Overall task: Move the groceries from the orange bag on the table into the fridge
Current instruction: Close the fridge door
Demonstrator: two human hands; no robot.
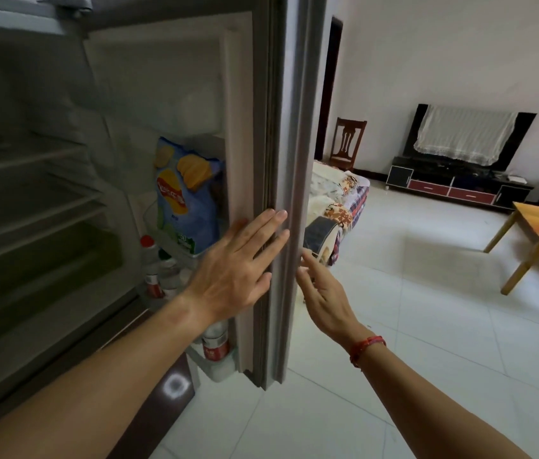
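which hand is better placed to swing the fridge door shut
Right, probably. The right hand sits on the outer side of the fridge door edge, able to push it closed. The left hand lies flat on the inner side, where it would get trapped.

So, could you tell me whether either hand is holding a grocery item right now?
No, the left hand lies flat and open on the fridge door edge, and the right hand is open beside it.
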